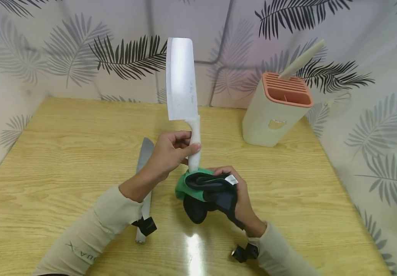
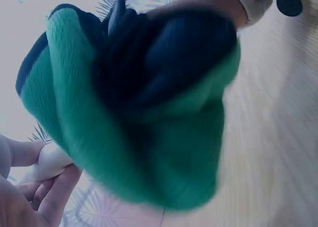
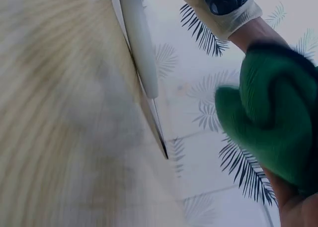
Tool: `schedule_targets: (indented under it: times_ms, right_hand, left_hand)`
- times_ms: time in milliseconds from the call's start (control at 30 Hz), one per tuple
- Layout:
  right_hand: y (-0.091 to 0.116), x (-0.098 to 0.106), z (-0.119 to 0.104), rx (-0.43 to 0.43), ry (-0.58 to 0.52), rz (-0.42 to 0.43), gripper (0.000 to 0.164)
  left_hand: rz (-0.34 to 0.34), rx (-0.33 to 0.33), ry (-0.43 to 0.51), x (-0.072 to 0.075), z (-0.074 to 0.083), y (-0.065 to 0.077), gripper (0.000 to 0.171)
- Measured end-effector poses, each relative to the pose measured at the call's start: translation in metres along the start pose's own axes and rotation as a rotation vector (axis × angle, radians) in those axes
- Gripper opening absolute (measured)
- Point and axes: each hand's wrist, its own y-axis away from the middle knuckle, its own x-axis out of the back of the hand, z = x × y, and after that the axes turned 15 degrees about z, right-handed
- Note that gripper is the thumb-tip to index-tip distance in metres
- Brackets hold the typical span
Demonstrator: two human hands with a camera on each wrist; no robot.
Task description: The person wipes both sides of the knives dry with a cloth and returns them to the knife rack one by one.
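In the head view my left hand (image 1: 167,155) grips the white handle of a cleaver (image 1: 182,80), whose broad blade points up and away from me. My right hand (image 1: 242,197) holds a bunched cloth (image 1: 189,188), green on one side and black on the other, with a small white tag. The cloth is right at the handle's lower end and overlaps it. In the left wrist view the cloth (image 2: 164,157) hides most of the right hand. A second knife (image 1: 144,153) lies on the table, partly hidden under my left forearm; its white handle (image 3: 139,43) shows in the right wrist view.
A cream knife holder (image 1: 258,119) with an orange slotted top stands at the back right, a pale handle (image 1: 303,59) sticking out of it. Leaf-patterned covering (image 1: 122,57) rises behind the wooden table (image 1: 81,138) and along its sides.
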Motion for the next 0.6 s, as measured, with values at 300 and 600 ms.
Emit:
schedule_targets:
  times_ms: [300, 600]
  right_hand:
    - [-0.002, 0.037, -0.004, -0.453, 0.411, -0.189, 0.032]
    - [-0.008, 0.06, 0.002, -0.786, 0.55, -0.461, 0.031]
  left_hand:
    - [-0.044, 0.013, 0.022, -0.004, -0.006, 0.003, 0.032]
    - [-0.103, 0.096, 0.034, -0.007, -0.005, 0.009, 0.032]
